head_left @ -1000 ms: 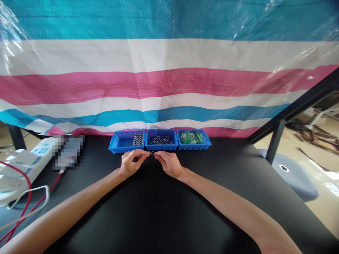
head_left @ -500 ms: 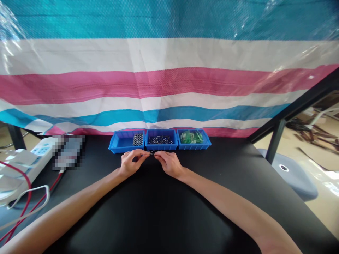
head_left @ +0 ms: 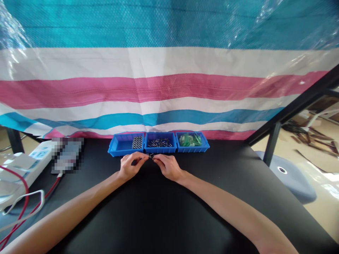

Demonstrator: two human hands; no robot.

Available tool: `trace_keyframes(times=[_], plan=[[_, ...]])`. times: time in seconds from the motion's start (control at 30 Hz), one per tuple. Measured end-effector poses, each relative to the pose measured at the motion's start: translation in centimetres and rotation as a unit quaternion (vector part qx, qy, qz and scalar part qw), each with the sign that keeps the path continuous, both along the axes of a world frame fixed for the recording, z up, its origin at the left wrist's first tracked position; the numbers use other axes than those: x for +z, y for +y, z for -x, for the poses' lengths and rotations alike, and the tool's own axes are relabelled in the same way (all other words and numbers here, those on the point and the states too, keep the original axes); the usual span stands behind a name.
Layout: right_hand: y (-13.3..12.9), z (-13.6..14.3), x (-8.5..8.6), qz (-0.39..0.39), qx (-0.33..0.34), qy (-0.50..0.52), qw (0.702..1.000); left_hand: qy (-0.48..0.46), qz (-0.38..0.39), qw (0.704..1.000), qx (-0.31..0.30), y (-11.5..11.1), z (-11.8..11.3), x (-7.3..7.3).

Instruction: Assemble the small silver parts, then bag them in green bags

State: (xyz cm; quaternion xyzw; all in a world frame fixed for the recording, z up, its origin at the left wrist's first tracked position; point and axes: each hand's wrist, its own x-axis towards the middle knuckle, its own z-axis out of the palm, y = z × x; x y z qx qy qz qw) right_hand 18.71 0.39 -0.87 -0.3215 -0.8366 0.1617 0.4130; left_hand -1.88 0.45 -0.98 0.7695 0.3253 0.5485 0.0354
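Observation:
My left hand [head_left: 129, 165] is closed in a pinch, thumb against forefinger, just in front of the blue bins. Facing it, my right hand [head_left: 169, 167] pinches in the same way. Between the fingertips shows a small dark and shiny metal piece [head_left: 151, 155], too small to name exactly; both hands seem to grip it. Behind them stand three blue bins side by side. The left bin [head_left: 116, 153] has short silvery cylinders [head_left: 137, 143] packed in rows at its right end. Loose thin metal pins or screws [head_left: 159, 142] lie in the middle bin [head_left: 160, 150]. Green-and-clear plastic packets [head_left: 190, 139] fill the right bin [head_left: 194, 150].
On the black table [head_left: 153, 211], a white power strip [head_left: 39, 153] with plugs and red and white cables lies at left, beside a pixelated device [head_left: 67, 155]. A striped plastic sheet [head_left: 169, 86] hangs behind. A grey stool [head_left: 291, 178] stands beyond the right edge.
The camera has tilted slightly, so bins and table appear a little lower. Both hands stay together at nearly the same place, with slight finger movement around the small metal piece.

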Motion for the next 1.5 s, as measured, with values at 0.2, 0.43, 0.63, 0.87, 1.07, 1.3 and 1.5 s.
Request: trace_keyframes(times=[0.2, 0.43, 0.63, 0.87, 1.07, 1.3, 1.5], plan=[[-0.1, 0.0, 0.1, 0.001, 0.008, -0.002, 1.0, 0.019, -0.003, 1.0, -0.024, -0.1, 0.0, 0.3], [-0.1, 0.1, 0.1, -0.007, 0.008, 0.007, 1.0, 0.014, -0.008, 0.999, -0.03, -0.1, -0.1, 0.3], [-0.2, 0.1, 0.4, -0.001, 0.011, 0.011, 1.0, 0.048, -0.005, 0.998, -0.043, -0.4, 0.0, 0.6], [-0.1, 0.1, 0.1, 0.005, 0.01, 0.008, 1.0, 0.041, 0.013, 0.998, -0.051, -0.4, 0.3, 0.8], [-0.3, 0.1, 0.5, 0.015, 0.007, 0.008, 1.0, 0.046, 0.01, 0.996, -0.076, -0.3, 0.6, 1.1], [-0.2, 0.0, 0.5, 0.015, 0.009, 0.006, 1.0, 0.038, 0.019, 0.995, -0.092, -0.3, 0.6, 1.2], [-0.2, 0.1, 0.3, 0.013, 0.011, 0.009, 1.0, 0.022, 0.038, 0.995, -0.087, 0.1, 0.6, 0.6]])
